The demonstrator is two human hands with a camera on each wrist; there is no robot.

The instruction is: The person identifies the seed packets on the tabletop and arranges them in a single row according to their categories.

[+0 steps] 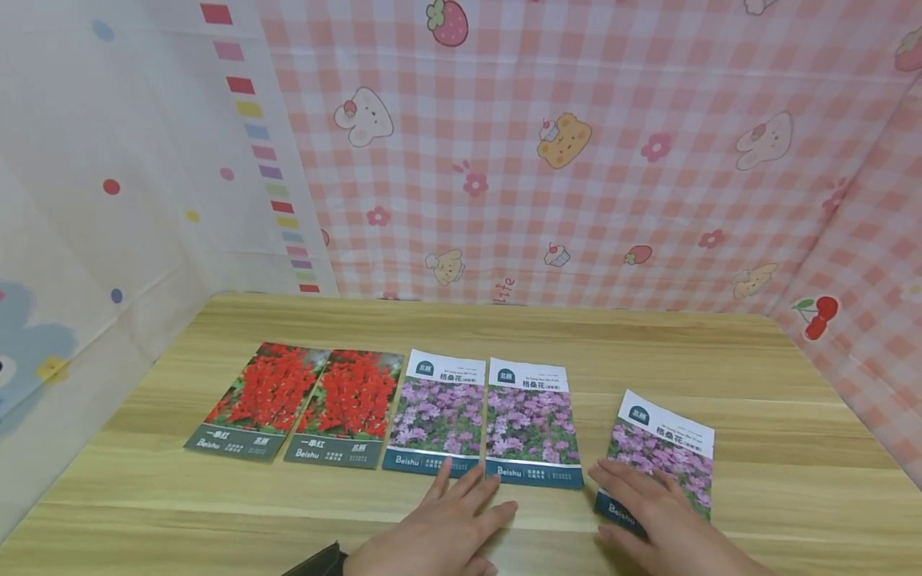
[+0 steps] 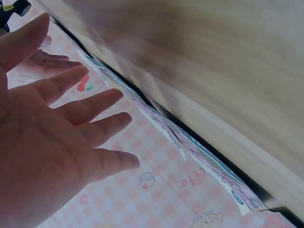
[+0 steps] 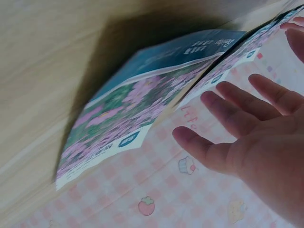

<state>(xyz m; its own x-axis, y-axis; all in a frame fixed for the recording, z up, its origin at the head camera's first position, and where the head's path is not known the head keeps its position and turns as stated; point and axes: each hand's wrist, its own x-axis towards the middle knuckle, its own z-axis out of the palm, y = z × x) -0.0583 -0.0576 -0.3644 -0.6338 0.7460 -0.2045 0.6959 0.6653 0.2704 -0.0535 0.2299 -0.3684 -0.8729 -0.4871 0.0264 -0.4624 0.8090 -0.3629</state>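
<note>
My right hand hovers or rests over the lower part of a purple-flowered seed packet at the right; whether it touches cannot be told. In the right wrist view its fingers spread loosely, and the packet looks slightly bowed. My left hand lies palm down with fingers spread, fingertips at the bottom edges of two more purple packets, one left and one right. No object shows in its palm in the left wrist view. Two red-flowered packets lie side by side farther left.
All the packets lie on a wood-grain table. A pink checked cloth with cartoon prints hangs behind it, and a pale dotted cloth hangs at the left. A gap separates the rightmost packet from the others.
</note>
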